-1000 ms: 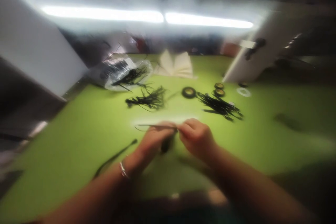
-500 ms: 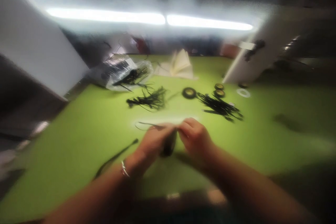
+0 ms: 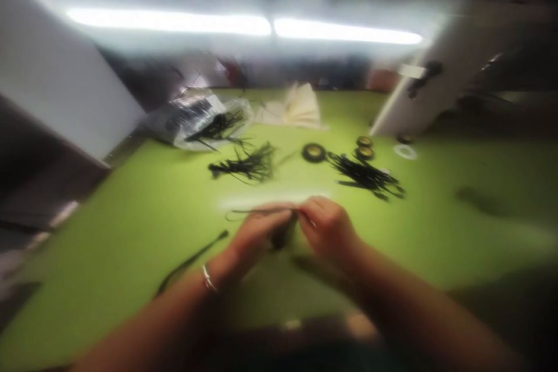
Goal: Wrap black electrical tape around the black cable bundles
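Note:
My left hand (image 3: 264, 229) is closed around a thin black cable (image 3: 248, 211), whose loose end curves out past the knuckles to the left. Fingertips of my right hand (image 3: 326, 222) pinch the same cable where the two hands almost meet. A dark rounded object (image 3: 279, 238) shows below my left thumb; blur hides what it is. Another black cable (image 3: 192, 258) with a thicker tip lies on the green table (image 3: 108, 244), partly behind my left forearm.
Beyond my hands lie a bunch of thin black cables (image 3: 246, 165) and a pile of black cables (image 3: 366, 174). Black tape rolls (image 3: 314, 152) and a white ring (image 3: 405, 151) are nearby. Farther back are a clear plastic bag (image 3: 183, 128), an open paper booklet (image 3: 303, 107) and side panels.
The cable's loose end has swung lower and straighter over my left hand. The dark object beneath has shifted up and shows less. Both hands remain in nearly the same place.

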A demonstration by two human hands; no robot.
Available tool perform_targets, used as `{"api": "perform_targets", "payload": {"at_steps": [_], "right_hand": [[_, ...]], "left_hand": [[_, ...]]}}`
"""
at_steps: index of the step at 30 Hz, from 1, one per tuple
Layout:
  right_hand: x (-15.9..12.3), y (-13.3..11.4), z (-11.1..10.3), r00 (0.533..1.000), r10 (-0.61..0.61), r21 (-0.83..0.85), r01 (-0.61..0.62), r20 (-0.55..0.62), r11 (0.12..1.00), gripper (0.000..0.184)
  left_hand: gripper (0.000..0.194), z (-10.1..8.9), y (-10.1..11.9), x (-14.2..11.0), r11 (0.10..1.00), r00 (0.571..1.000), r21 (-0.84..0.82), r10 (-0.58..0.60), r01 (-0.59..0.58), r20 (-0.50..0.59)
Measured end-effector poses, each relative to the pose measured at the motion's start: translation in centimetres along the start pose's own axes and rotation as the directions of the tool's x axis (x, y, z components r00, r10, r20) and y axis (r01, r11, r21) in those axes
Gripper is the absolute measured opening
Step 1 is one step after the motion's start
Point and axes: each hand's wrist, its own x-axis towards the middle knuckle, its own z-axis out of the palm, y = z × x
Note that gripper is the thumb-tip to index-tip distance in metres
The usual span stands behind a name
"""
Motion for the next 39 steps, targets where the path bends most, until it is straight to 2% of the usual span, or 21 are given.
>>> {"api": "perform_targets", "payload": {"at_steps": [3,6,11,16,19,21,23,26,28,30,33,36,39], "right_hand": [[0.0,0.2,0.2,1.000,-0.009,-0.027,0.008,-0.030,1.000,0.014],[0.0,0.1,0.2,0.997,-0.046,-0.096,0.040,-0.058,0.995,0.016],[0.3,-0.1,-0.1,0.983,-0.166,-0.192,0.148,-0.079,0.970,0.018],[0.1,0.5,-0.2,0.941,-0.323,-0.242,0.291,-0.105,0.926,0.012],[-0.1,0.9,-0.1,0.924,-0.374,-0.250,0.344,-0.083,0.905,0.015],[-0.2,0.9,0.1,0.940,-0.331,-0.238,0.303,-0.087,0.923,0.012],[-0.1,0.8,0.2,0.970,-0.231,-0.181,0.214,-0.079,0.960,0.011],[0.0,0.4,0.2,0.995,-0.101,-0.059,0.101,0.002,0.993,0.007],[0.1,0.1,0.1,0.993,-0.103,-0.053,0.107,0.066,0.993,0.011],[0.0,-0.1,0.0,0.985,-0.139,-0.119,0.151,0.099,0.981,0.017],[-0.1,-0.2,-0.1,0.984,-0.136,-0.129,0.150,0.111,0.980,0.022],[-0.2,0.2,-0.1,0.996,-0.039,-0.001,0.039,0.085,0.999,0.025],[-0.2,0.6,0.0,0.999,0.030,0.064,-0.031,0.015,0.997,0.024]], "left_hand": [[0.021,0.4,-0.1,-0.1,0.986,0.990,-0.113,-0.114,0.122,0.079],[0.020,0.7,-0.3,-0.2,0.972,0.984,-0.164,-0.156,0.169,0.091],[0.013,0.5,0.0,-0.4,0.943,0.985,-0.285,-0.174,0.173,0.023],[0.026,0.4,0.1,-0.4,0.852,0.958,-0.462,-0.286,0.248,-0.013],[0.029,0.4,0.0,-0.5,0.868,0.950,-0.418,-0.309,0.268,-0.034],[0.028,0.4,0.1,-0.5,0.908,0.959,-0.340,-0.278,0.244,-0.056],[0.025,0.4,0.2,-0.5,0.950,0.969,-0.247,-0.225,0.194,-0.103],[0.018,0.4,0.2,-0.2,1.000,0.979,-0.006,-0.016,0.015,-0.202],[0.014,0.3,0.1,0.0,0.981,0.967,0.155,0.144,-0.113,-0.209],[0.015,0.2,-0.1,0.0,0.958,0.959,0.230,0.214,-0.170,-0.184],[0.026,0.2,0.1,-0.1,0.985,0.981,0.150,0.105,-0.081,-0.163],[0.027,0.5,0.8,-0.3,0.998,0.996,-0.024,-0.057,0.055,-0.067],[0.022,0.7,1.2,-0.3,0.987,0.994,-0.115,-0.111,0.111,0.006]]}}
